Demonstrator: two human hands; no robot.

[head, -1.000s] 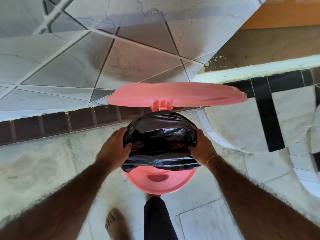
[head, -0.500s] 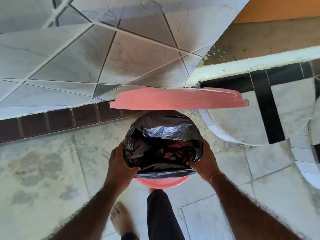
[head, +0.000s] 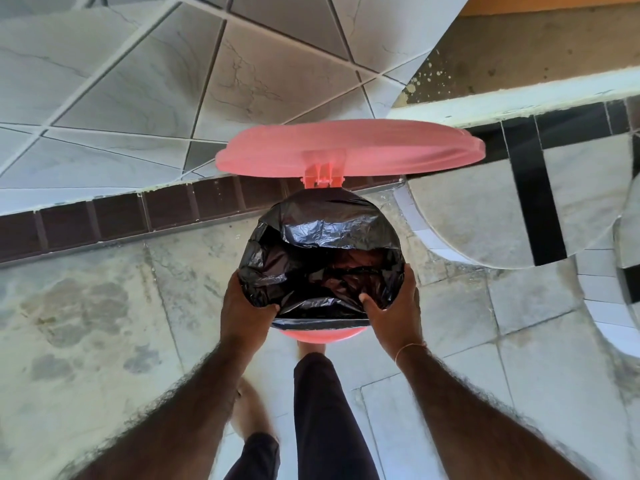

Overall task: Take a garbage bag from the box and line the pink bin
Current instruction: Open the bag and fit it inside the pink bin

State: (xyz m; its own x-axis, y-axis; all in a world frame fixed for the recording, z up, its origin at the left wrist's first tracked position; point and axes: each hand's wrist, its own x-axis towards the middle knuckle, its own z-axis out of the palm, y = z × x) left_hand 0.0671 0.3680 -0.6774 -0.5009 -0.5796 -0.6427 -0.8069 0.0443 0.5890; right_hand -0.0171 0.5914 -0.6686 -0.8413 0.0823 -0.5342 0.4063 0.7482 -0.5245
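Note:
The pink bin (head: pixel 320 335) stands on the floor below me, its round lid (head: pixel 346 150) hinged up at the back. A black garbage bag (head: pixel 322 258) sits in the mouth and covers nearly the whole rim; only a pink strip shows at the near edge. My left hand (head: pixel 244 311) grips the bag's edge at the near left of the rim. At the near right, my right hand (head: pixel 393 311) holds the edge with its thumb hooked over the plastic. The box is out of sight.
A tiled wall (head: pixel 156 81) with a dark brown skirting (head: pixel 121 216) rises behind the bin. To the right are curved tiled steps with black stripes (head: pixel 530 202). My bare foot (head: pixel 249 410) and dark trouser leg (head: pixel 325 417) are just before the bin.
Both hands have slid toward me along the rim, drawing the bag over the front so less pink shows. The lid's hinge has come back into sight as my view shifted.

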